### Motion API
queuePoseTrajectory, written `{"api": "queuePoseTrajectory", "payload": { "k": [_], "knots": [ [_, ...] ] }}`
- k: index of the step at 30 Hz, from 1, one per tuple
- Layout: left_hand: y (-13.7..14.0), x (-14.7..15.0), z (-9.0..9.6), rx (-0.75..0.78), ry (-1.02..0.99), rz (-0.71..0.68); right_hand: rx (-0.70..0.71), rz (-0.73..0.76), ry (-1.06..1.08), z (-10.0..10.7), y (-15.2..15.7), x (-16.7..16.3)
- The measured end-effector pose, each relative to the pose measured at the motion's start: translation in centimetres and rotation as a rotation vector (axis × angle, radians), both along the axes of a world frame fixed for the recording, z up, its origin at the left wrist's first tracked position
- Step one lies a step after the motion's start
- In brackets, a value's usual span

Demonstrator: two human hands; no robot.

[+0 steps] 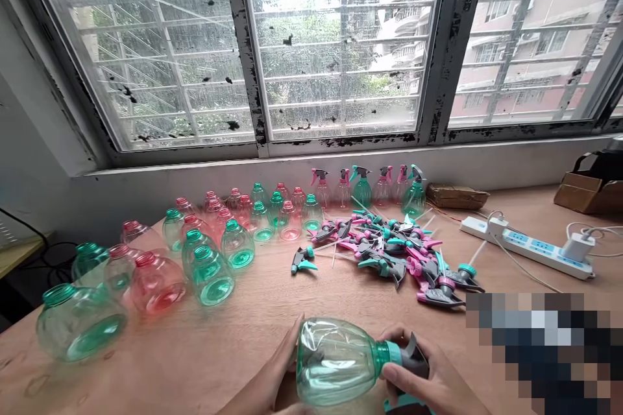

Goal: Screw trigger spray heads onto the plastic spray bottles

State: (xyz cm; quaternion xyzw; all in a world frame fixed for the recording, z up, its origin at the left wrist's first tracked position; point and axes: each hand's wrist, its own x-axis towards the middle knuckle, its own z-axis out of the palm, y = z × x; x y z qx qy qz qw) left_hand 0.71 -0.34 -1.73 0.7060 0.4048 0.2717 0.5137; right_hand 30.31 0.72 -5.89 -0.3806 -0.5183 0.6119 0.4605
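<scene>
A clear green spray bottle (335,360) lies on its side between my hands, close to the front edge of the view. My left hand (278,376) is wrapped round its base, with some fingers hidden behind the bottle. At the neck, my right hand (433,373) grips the dark grey and teal spray head (413,359), thumb near the teal collar. The head sits on the bottle's mouth; whether it is tight I cannot tell. Beyond my hands lies a heap of loose pink, teal and grey spray heads (384,243).
Several open green and pink bottles (211,279) stand on the left of the wooden table (233,350). Several bottles with spray heads (361,189) line the wall. A brown parcel (457,196), a white power strip (530,248) with cables and a cardboard box (586,188) are at right.
</scene>
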Motion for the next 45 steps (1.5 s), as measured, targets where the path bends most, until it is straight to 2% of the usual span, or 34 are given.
{"api": "queuePoseTrajectory", "payload": {
  "k": [11,21,24,29,39,45],
  "knots": [
    [-0.3,0.8,1.1,-0.056,0.006,-0.004,0.007,0.009,-0.024,0.6,-0.1,0.0],
    [-0.1,0.6,1.1,-0.011,0.07,0.025,0.015,0.007,0.0,0.9,-0.1,0.0],
    [-0.1,0.6,1.0,-0.002,0.036,0.01,-0.007,0.0,-0.009,1.1,-0.2,-0.1],
    [-0.1,0.7,0.6,-0.073,-0.034,-0.018,-0.022,-0.007,-0.005,1.2,-0.3,-0.1],
    [-0.2,0.4,0.9,0.014,0.019,-0.001,-0.01,-0.001,-0.017,0.8,-0.2,0.0],
    [0.0,0.7,0.8,-0.008,-0.022,-0.021,-0.016,0.0,-0.028,0.8,-0.3,0.0]
  ]
}}
